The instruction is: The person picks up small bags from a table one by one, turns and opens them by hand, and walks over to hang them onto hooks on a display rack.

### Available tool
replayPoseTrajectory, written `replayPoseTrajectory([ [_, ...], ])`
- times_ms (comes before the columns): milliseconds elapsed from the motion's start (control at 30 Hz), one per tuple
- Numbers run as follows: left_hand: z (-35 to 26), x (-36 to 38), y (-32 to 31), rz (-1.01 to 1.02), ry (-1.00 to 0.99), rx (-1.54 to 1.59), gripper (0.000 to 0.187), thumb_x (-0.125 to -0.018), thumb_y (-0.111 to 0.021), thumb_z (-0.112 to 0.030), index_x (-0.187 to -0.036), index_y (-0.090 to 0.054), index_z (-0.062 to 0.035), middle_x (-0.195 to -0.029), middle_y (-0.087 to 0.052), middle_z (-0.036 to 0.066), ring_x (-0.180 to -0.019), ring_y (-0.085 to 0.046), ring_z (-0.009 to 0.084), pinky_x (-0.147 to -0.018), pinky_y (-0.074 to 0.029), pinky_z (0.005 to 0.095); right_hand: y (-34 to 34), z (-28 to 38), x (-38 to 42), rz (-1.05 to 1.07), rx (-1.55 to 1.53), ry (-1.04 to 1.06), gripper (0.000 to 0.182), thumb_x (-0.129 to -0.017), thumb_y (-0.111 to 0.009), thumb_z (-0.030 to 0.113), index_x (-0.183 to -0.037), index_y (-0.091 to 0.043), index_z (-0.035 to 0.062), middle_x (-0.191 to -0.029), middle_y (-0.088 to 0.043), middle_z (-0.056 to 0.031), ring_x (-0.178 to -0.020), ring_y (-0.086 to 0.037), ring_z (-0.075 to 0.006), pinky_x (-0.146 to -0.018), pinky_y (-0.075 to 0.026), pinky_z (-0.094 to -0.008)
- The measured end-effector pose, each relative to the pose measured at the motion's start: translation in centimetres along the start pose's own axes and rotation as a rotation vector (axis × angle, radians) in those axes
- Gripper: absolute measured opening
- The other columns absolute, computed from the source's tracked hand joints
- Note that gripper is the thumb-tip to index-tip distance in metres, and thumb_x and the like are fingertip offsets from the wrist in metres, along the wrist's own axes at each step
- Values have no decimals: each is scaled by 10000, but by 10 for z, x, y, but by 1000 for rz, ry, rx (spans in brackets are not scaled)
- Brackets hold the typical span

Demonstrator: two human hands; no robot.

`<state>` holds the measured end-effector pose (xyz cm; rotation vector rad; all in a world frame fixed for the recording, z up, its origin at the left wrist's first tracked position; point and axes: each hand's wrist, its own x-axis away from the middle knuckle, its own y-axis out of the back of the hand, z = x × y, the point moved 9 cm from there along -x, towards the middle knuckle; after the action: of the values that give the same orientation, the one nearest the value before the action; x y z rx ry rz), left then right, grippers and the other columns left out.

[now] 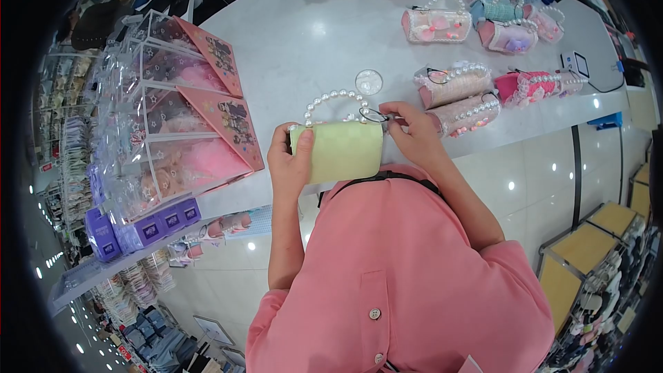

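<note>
A light green bag [338, 152] is at the near edge of the white table [304, 48], just in front of the person's pink shirt [414, 255]. Its plain side faces the camera, and a handle [335, 95] of white beads arches from its top edge. The left hand [290, 159] is clamped on the left end of the bag, with the thumb lying over the plain side and the fingers around the end. The right hand [414, 137] is at the upper right corner, its fingers bent toward a thin black loop [373, 116] there; whether they pinch the loop or only touch it, I cannot tell. Nor can I tell whether the bag's underside touches the table. A small round clear item [369, 83] lies on the table, near the handle and beyond it. To the right of the right hand are two pale pink bags [456, 86] with beaded handles, one beyond the other, and next to them a bright pink bag [528, 88]. A small device [575, 65] with a screen is near the table's right end, and more small bags [438, 25] sit toward the far side. On the left are clear boxes [162, 117] with pink printed panels, and purple boxes [153, 228] are nearer the camera, at the table's edge.
</note>
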<state>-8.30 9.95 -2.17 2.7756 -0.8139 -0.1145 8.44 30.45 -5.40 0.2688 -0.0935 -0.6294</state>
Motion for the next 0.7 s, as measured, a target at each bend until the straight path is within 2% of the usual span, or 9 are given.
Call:
replayPoseTrajectory([
  [67, 1, 0, 0, 13, 28, 42, 374, -957, -705, -335, -1074, -600, 4, -921, -630, 24, -821, -564, 83, -734, -481, 247, 0, 5, 1, -14, 54, 27, 298, -936, -536, 52, -1216, -632, 19, -1139, -675, -126, -1018, -644, -240, -867, -507, -348],
  [267, -2, -1, -2, 41, 22, 68, 361, -971, -690, -327, -1082, -593, 2, -936, -637, 33, -842, -575, 90, -762, -484, 254, -1, 22, 2, -8, -125, 15, 260, -977, -527, 88, -1193, -638, -8, -1130, -670, -137, -1030, -629, -231, -888, -485, -328],
  [367, -6, 0, -4, 44, 29, 68, 357, -974, -688, -323, -1080, -592, 4, -937, -636, 34, -843, -577, 91, -764, -484, 254, -5, 26, 3, 34, -145, 63, 277, -1016, -530, 106, -1256, -620, 1, -1145, -662, -62, -1061, -597, -134, -928, -461, -284],
  [467, -5, 0, -6, 61, 35, 40, 359, -976, -685, -325, -1083, -590, 5, -936, -632, 32, -837, -570, 91, -753, -480, 253, -8, 30, 4, 66, -254, 27, 285, -1015, -550, 135, -1254, -618, -5, -1119, -664, -51, -1055, -593, -130, -932, -460, -293],
  [567, 2, 0, -10, 89, 55, 32, 341, -991, -662, -319, -1082, -592, 3, -942, -630, 33, -841, -558, 88, -745, -473, 250, -17, 32, 6, 145, -214, 7, 295, -1011, -572, 172, -1240, -621, -8, -1085, -669, -46, -1050, -594, -125, -937, -457, -298],
  [667, 13, 1, -14, 96, 106, 83, 335, -1032, -585, -326, -1097, -598, 2, -951, -629, 39, -860, -551, 96, -764, -466, 257, -22, 22, 5, 164, -192, 3, 322, -977, -617, 231, -1162, -625, -32, -947, -664, -69, -886, -591, -124, -805, -479, -293],
  [700, 15, 1, -13, 99, 115, 73, 347, -1044, -552, -334, -1102, -600, 4, -953, -629, 42, -868, -553, 100, -775, -465, 260, -22, 22, 5, 151, -200, -12, 315, -977, -615, 229, -1154, -624, -33, -941, -661, -66, -882, -590, -125, -801, -479, -294],
])
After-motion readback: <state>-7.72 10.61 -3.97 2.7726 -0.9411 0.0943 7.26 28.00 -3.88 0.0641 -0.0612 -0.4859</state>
